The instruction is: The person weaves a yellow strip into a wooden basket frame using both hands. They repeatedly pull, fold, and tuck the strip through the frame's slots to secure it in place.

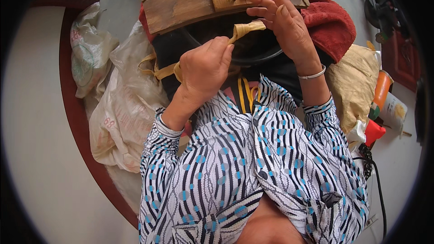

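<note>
My left hand (pixel 203 70) is closed on a pale yellow flat strip (pixel 242 30), whose folded upper end sticks out past my thumb. A length of similar strip hangs down at the left of the hand. My right hand (pixel 287 29) is raised just to the right of that end, fingers apart and slightly bent; whether a fingertip touches the strip is unclear. Beyond both hands, a worn wooden board (pixel 176 2) lies over a dark round container (pixel 266 56), with a narrower wooden piece, a thin dark upright part and small yellow bits on it.
A red cloth (pixel 327 27) lies right of the board. Crumpled plastic bags (pixel 115 108) are heaped at my left. A tan sack (pixel 348 83), an orange cylinder (pixel 383 86) and a red object (pixel 371 133) are at my right, with black metal parts (pixel 379 11) farther back.
</note>
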The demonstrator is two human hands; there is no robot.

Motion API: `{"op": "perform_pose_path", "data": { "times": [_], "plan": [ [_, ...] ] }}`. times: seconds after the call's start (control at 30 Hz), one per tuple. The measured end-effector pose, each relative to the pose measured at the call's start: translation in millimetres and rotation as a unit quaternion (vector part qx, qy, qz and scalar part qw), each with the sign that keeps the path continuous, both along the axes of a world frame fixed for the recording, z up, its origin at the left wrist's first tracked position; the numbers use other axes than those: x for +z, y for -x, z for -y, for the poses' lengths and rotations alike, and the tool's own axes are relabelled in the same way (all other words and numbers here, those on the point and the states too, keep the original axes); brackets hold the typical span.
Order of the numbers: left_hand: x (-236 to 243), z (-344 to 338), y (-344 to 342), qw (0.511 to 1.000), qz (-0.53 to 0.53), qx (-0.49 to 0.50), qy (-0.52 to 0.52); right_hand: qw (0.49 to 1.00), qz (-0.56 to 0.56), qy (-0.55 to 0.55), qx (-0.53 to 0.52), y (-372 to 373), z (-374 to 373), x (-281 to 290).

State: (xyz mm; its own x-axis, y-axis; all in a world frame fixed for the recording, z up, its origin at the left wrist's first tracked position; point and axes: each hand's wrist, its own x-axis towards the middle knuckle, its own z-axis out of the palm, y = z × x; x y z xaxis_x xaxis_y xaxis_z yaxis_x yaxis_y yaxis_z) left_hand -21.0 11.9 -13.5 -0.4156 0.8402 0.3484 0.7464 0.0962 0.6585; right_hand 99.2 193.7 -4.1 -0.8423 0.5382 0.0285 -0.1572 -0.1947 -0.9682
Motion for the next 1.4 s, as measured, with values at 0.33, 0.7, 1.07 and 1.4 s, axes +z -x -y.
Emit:
{"op": "perform_pose_path", "data": {
  "times": [0.33, 0.7, 1.07, 1.4],
  "plan": [
    [-1, -3, 22, 0.992, 0.068, -0.101, -0.029, 0.9, 0.229, -0.31, 0.204, -10, -6, 22],
    [12, -15, 39, 0.904, 0.38, -0.184, 0.063, 0.942, 0.174, -0.252, 0.14, -2, 1, 36],
    [5, -68, 88, 0.936, 0.333, -0.111, 0.016, 0.918, 0.149, -0.365, -0.052, 38, -44, 24],
    [-3, -91, 91, 0.963, 0.264, -0.059, 0.014, 0.92, 0.176, -0.349, -0.033, 48, -60, 7]
  ]
}}
